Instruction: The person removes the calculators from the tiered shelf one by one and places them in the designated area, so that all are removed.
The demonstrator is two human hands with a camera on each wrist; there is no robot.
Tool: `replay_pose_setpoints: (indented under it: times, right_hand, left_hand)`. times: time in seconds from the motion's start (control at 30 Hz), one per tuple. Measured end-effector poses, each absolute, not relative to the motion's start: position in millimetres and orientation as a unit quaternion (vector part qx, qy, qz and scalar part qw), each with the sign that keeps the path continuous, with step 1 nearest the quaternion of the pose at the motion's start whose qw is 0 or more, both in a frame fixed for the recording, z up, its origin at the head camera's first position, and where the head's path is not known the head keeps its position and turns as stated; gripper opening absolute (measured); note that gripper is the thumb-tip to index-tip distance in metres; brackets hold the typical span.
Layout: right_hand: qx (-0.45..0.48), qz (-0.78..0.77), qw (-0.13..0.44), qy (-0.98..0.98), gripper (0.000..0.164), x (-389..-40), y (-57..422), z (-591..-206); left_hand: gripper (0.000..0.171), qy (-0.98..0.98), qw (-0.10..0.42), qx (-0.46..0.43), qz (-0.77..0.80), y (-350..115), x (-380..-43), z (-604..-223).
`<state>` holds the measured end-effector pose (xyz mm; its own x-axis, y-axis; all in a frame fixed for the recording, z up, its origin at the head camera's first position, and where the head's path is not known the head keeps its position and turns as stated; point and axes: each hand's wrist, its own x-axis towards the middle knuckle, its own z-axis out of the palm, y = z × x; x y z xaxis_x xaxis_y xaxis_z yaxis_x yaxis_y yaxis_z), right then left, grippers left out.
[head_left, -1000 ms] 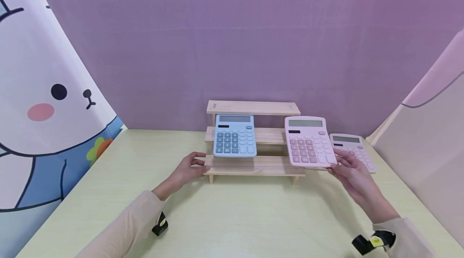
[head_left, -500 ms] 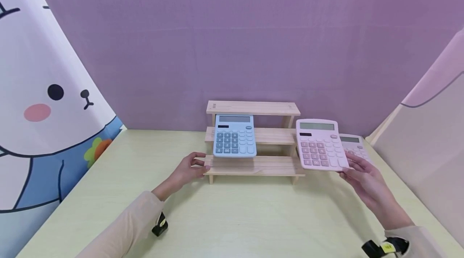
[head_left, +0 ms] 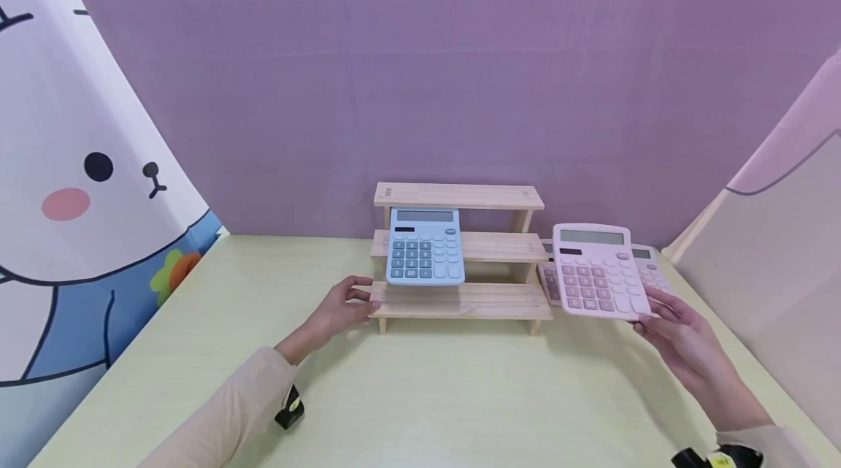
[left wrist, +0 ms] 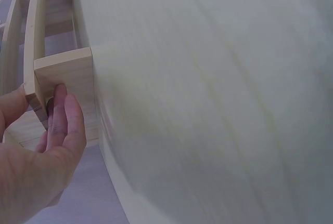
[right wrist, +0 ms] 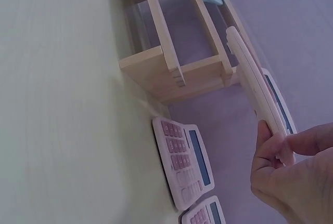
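Note:
At the right, my right hand (head_left: 686, 347) pinches the lower right corner of a pink calculator (head_left: 598, 271), thumb on the key side. The calculator is held up off the table, tilted, keys toward me. In the right wrist view it shows edge-on (right wrist: 260, 89). My left hand (head_left: 338, 311) grips the left end of the lowest board of a three-tier wooden stand (head_left: 460, 300). In the left wrist view the thumb lies on top of the board (left wrist: 35, 57) and the fingers are beneath it. A blue calculator (head_left: 425, 249) leans upright on the stand's left half.
Two more pink calculators lie on the table right of the stand: a nearer one (right wrist: 182, 161) and another (right wrist: 205, 213) beyond it. The held one partly covers both in the head view. A purple backdrop (head_left: 460, 74) rises behind the table (head_left: 427, 395).
My right hand has moved right and slightly down with the pink calculator, away from the stand. Part of a calculator behind now shows on its left. The left hand keeps its place.

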<state>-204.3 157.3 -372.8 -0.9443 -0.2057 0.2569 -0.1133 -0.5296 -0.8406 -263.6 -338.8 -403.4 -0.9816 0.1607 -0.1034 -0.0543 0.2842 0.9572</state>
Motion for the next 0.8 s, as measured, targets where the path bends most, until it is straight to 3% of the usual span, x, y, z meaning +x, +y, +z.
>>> replay_pose_setpoints:
  times: [0.8]
  right_hand:
    - [-0.11, -0.838, 0.067, 0.531, 0.043, -190, 176, -405]
  left_hand:
    - [0.05, 0.796, 0.088, 0.035, 0.597, -338, -263, -404]
